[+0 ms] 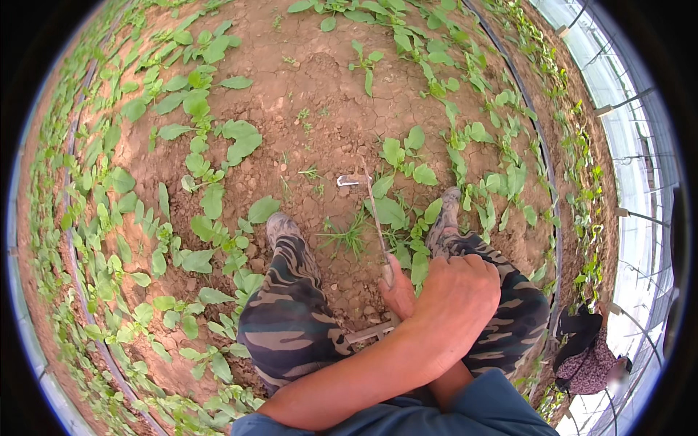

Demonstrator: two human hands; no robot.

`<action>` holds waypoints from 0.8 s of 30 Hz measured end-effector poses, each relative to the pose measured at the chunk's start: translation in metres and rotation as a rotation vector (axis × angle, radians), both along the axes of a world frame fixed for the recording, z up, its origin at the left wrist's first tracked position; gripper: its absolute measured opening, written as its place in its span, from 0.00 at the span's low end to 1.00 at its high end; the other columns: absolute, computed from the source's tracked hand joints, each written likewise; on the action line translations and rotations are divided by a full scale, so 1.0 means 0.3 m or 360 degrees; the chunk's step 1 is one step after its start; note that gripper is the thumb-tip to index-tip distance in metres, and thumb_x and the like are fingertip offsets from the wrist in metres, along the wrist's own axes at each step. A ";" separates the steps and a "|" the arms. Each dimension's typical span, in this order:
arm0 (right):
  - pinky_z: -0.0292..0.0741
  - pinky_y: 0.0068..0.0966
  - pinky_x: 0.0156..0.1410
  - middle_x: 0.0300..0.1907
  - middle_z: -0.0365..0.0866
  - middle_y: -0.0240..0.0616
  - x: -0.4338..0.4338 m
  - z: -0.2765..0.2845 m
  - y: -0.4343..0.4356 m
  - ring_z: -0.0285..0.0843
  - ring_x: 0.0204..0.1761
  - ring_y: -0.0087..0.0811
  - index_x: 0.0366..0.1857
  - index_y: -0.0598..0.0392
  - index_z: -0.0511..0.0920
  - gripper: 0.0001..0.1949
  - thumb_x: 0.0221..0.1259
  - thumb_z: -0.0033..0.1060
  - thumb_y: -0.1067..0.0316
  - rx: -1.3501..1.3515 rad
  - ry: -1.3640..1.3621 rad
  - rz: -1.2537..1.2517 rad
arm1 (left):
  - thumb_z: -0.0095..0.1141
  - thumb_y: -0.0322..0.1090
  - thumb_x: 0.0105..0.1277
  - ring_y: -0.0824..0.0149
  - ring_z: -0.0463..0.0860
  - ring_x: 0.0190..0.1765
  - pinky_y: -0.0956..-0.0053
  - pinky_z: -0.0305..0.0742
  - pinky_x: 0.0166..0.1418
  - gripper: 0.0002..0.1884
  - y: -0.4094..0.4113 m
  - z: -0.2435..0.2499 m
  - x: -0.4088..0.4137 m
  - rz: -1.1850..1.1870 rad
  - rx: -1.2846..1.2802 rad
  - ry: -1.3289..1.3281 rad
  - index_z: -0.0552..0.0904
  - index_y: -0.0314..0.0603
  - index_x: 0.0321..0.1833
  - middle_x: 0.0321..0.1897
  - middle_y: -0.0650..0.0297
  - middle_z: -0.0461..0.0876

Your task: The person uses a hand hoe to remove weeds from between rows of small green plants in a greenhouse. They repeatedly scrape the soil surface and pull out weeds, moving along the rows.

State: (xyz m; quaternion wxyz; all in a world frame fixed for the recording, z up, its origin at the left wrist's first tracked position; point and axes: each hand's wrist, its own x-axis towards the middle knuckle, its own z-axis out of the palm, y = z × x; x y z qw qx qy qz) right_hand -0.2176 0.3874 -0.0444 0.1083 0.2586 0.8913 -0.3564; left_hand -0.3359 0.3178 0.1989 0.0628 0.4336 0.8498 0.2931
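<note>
My right hand (401, 294) grips the handle (387, 274) of a small hand hoe, between my knees. Its thin rusty shaft (376, 218) reaches forward to a flat metal blade (353, 180) at the soil, bright along one end. My left forearm crosses over the right one, and my left hand (463, 283) lies over my right knee with its back up; its fingertips are hidden. A tuft of grass (349, 237) grows between my shoes, left of the shaft. Broad-leaved green seedlings (390, 211) stand just right of the shaft.
Rows of leafy plants (199, 163) run along both sides, with dark irrigation hoses (537, 125) beyond them. Small weeds (310, 173) dot the cracked soil. A wooden bar (371, 331) shows beneath me. Another person (586, 354) crouches at right near the greenhouse's plastic film wall (635, 180).
</note>
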 end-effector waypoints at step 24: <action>0.70 0.44 0.53 0.44 0.77 0.54 -0.057 -0.073 -0.093 0.75 0.47 0.53 0.70 0.49 0.61 0.31 0.61 0.55 0.67 0.0167 -0.0045 0.0240 | 0.60 0.33 0.49 0.66 0.81 0.33 0.71 0.70 0.33 0.06 -0.015 0.029 0.001 0.0318 -0.0155 -0.0035 0.82 0.41 0.30 0.26 0.63 0.80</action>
